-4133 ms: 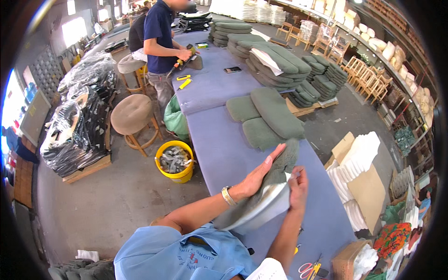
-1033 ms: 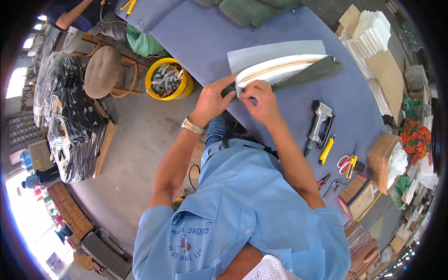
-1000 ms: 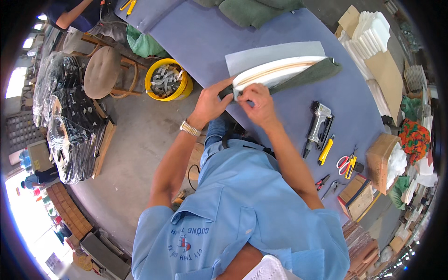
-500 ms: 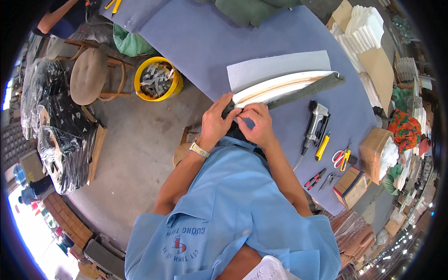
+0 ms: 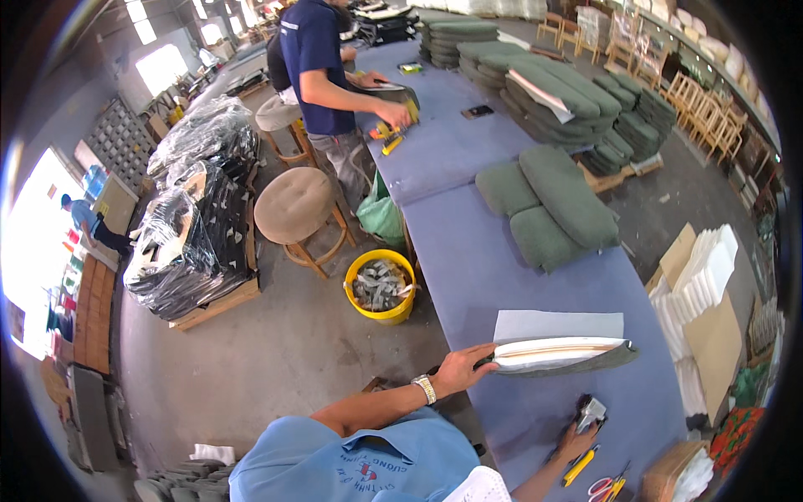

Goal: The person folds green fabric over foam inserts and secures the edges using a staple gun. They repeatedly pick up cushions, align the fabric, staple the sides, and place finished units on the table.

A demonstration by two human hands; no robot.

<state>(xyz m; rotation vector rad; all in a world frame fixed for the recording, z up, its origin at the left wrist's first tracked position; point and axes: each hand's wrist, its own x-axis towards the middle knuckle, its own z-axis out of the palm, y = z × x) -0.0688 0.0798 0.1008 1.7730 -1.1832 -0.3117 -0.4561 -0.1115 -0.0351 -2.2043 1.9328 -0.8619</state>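
Observation:
On the blue-grey table (image 5: pixel 452 276), a curved padded panel (image 5: pixel 556 355) stands on edge, showing white foam, a thin wooden layer and dark green fabric along its lower side. My left hand (image 5: pixel 467 368) pinches the panel's left end, where the green fabric is gathered. A white cloth sheet (image 5: pixel 559 325) lies just behind the panel. To the right and nearer, my right hand (image 5: pixel 577 438) is wrapped round the handle of a silver and black staple gun (image 5: pixel 592 412). Beside that hand lie a yellow utility knife (image 5: pixel 581 466) and red-handled scissors (image 5: pixel 600 489).
Finished-looking green cushions (image 5: pixel 552 209) lie farther up the table, with stacked cushions (image 5: pixel 544 92) beyond. A co-worker (image 5: pixel 318 75) works at the table's far left. A yellow bucket of scraps (image 5: pixel 381 289) and a round stool (image 5: pixel 293 205) stand left. White foam sheets (image 5: pixel 707 268) lie right.
My right hand has left the panel and moved right to grasp the staple gun. My left hand stays on the panel's end. The view has tilted up, showing more of the table.

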